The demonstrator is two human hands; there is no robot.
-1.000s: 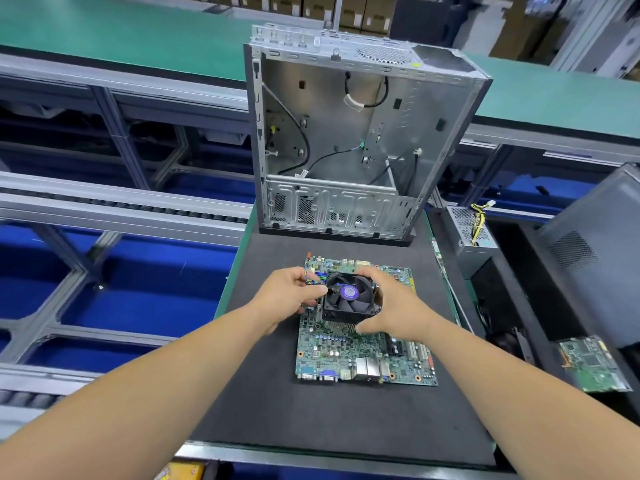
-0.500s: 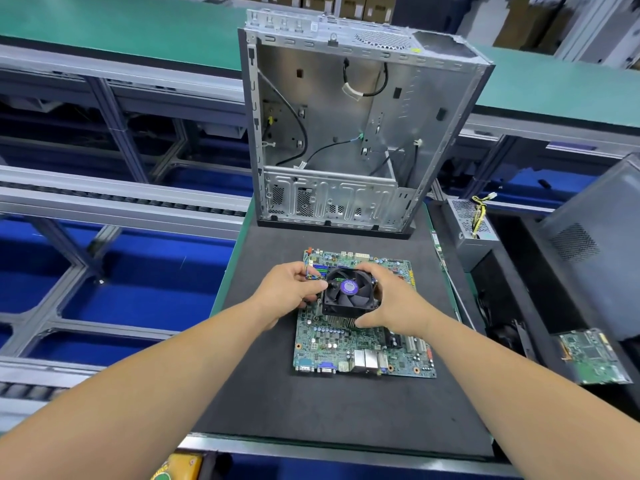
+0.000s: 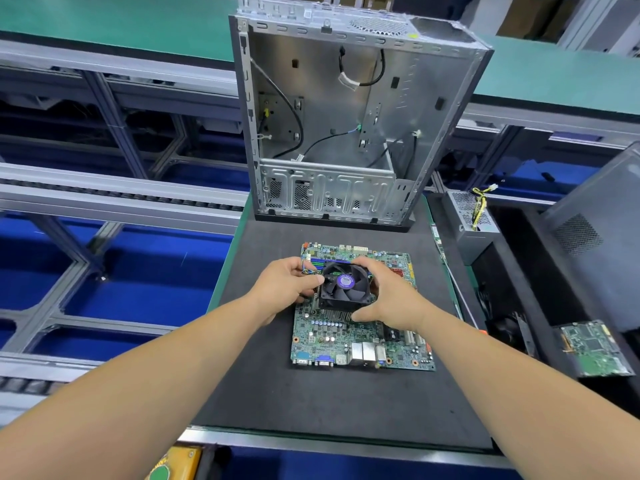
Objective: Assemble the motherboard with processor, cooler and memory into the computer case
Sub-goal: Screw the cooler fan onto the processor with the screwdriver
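Our left hand (image 3: 285, 285) curls against the left edge of the cooler (image 3: 344, 288), fingers pinching its thin wires. The cooler sits on the upper part of the motherboard (image 3: 360, 341), which lies flat on the table (image 3: 311, 410). Our right hand (image 3: 389, 294) grips the cooler's right side, thumb below. The open computer case (image 3: 353, 112) stands upright behind the motherboard.

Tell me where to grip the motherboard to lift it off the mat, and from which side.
Grip the motherboard by its bare left and right edges, coming in from the sides. It lies flat on the black mat, and the cooler sits on top, so top-down pinching would likely press components. The port row lines the near edge.
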